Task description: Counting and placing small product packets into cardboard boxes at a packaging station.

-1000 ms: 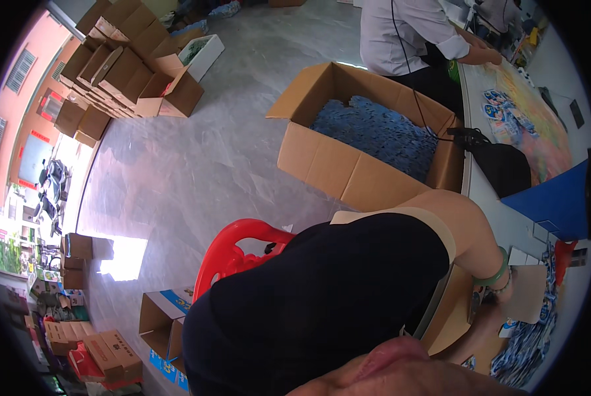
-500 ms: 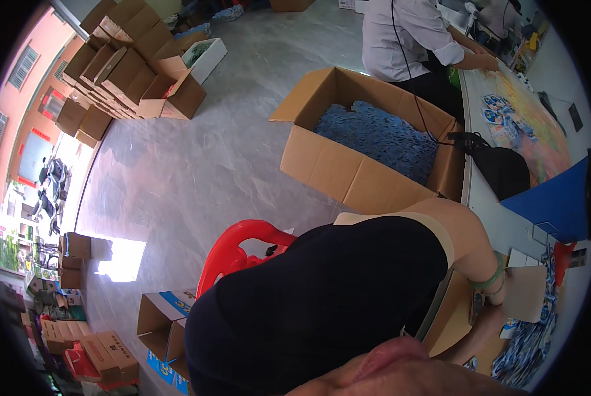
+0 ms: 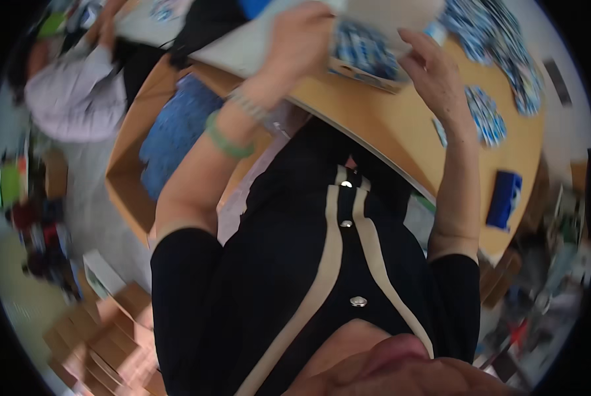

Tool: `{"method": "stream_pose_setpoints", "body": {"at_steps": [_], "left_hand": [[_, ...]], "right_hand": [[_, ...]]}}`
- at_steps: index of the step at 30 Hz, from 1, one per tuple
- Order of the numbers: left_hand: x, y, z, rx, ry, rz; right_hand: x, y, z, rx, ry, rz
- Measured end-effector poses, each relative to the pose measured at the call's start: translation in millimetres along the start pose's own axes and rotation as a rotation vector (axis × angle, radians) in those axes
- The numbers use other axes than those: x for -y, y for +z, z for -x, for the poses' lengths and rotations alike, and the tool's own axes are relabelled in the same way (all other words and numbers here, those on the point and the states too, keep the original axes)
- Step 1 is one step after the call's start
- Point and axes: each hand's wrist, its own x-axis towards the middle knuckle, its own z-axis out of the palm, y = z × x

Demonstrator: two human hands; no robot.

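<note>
On the tan table stands a small cardboard box packed with blue-and-white packets, its pale lid flap raised at the back. My left hand, blurred, is closed at the box's left upper edge, its fingertips partly hidden. At the box's right side my right hand is held up with thumb and fingers apart, nothing between them. A fan of blue-and-white packets lies on the table beyond my right wrist.
Long rows of packets cover the far right of the table. A dark blue box sits near its right edge. A large carton of blue pieces stands to my left, near another person in a pale shirt.
My view has swung round from the floor and stacked cartons to the table. Both hands and the small box of packets now show; before, they were mostly hidden at the lower right.
</note>
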Motion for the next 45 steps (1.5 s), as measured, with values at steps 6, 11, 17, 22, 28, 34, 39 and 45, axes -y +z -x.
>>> {"method": "stream_pose_setpoints", "body": {"at_steps": [6, 11, 17, 22, 28, 34, 39, 45], "left_hand": [[20, 46, 21, -0.065, -0.148, -0.055], [34, 63, 5, 0.056, -0.086, -0.072], [41, 63, 6, 0.153, -0.136, -0.091], [26, 67, 12, 0.188, -0.116, -0.147], [20, 59, 7, 0.329, -0.115, -0.144], [-5, 69, -11, 0.278, 0.242, -0.229], [-6, 115, -39, 0.563, 0.331, -0.737], [-26, 140, -39, 0.733, 0.452, -1.092]], "right_hand": [[-40, -2, 24, -0.143, 0.131, 0.263], [-16, 45, -29, 0.13, 0.243, 0.479], [-22, 88, -61, 0.204, 0.415, 0.552], [-30, 95, -63, 0.222, 0.516, 0.612], [-41, 93, -58, 0.105, 0.681, 0.46], [-35, 5, 24, -0.366, 0.556, 0.312], [-71, 29, 73, -0.391, 0.699, -0.175], [-68, 10, 72, -0.05, 0.723, -0.257]]}}
